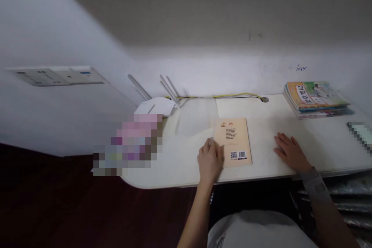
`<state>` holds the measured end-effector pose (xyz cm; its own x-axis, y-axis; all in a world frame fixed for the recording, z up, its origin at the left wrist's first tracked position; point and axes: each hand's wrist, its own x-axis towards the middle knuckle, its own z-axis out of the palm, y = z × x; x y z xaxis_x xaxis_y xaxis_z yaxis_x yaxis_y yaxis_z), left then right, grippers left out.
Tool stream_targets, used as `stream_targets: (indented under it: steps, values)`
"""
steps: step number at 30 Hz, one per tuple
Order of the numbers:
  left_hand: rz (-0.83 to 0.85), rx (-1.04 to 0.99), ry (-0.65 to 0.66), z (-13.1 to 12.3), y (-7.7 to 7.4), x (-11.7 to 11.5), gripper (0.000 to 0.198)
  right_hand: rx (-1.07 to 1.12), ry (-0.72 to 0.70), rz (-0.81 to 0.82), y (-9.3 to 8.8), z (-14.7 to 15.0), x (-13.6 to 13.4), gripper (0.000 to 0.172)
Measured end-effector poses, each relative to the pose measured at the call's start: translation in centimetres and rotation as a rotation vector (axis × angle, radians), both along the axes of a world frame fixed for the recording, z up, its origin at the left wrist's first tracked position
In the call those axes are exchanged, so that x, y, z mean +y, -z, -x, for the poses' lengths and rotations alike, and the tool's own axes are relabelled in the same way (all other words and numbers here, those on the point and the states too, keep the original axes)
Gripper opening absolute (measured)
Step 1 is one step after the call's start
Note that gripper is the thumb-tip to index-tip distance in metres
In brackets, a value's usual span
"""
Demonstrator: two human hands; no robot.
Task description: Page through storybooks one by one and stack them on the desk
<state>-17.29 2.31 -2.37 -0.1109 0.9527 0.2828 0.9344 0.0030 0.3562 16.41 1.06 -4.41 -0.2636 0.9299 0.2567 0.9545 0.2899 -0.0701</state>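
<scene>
A thin cream-coloured book (240, 139) lies closed on the white desk, its back cover up, with a block of print, a QR code and a barcode showing. My left hand (209, 161) is at the book's left edge, fingers curled and thumb side over the cover; it closes on that edge, though the fingertips are partly hidden. To the right of the book, my right hand (292, 153) rests palm down on the desktop, fingers stretched out, holding nothing. Beyond my left hand lies a pale translucent sheet (195, 118), reaching to the book's far left corner.
A white router (155, 107) with several antennas stands at the back left, a blurred-out pink item (139, 133) before it. A yellow cable (238, 95) runs along the wall to a desk hole. Stacked books (316, 97) lie at back right, a phone-like object (362, 135) at far right.
</scene>
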Motion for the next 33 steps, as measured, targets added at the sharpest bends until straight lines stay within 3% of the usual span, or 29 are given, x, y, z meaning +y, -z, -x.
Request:
stream_targets:
  steps: [15, 20, 23, 26, 29, 31, 33]
  values:
    - [0.020, -0.068, 0.071, -0.2, -0.5, -0.4, 0.050, 0.012, -0.004, 0.002, -0.1, 0.0, -0.1, 0.048]
    - [0.111, -0.041, 0.070, -1.0, -1.6, -0.7, 0.058, 0.008, -0.013, 0.008, -0.1, -0.2, -0.1, 0.049]
    - [0.133, -0.166, 0.100, -1.1, -2.9, -0.9, 0.063, 0.009, -0.016, 0.004, -0.1, -0.2, -0.1, 0.049]
    - [0.148, -0.485, 0.242, -1.3, -4.8, -1.3, 0.071, 0.001, -0.016, 0.002, -0.1, -0.2, -0.1, 0.048]
    - [0.183, -0.725, 0.531, -3.0, -6.5, -2.0, 0.079, 0.001, -0.010, 0.007, -0.2, -0.1, 0.0, 0.048]
    - [0.156, -0.649, 0.682, -5.2, -6.9, -2.1, 0.086, 0.001, -0.003, 0.021, -0.5, 0.0, -0.1, 0.048]
    - [0.071, -0.414, 0.725, -7.7, -6.5, -2.0, 0.085, -0.002, 0.013, 0.039, -0.9, 0.3, -0.2, 0.047]
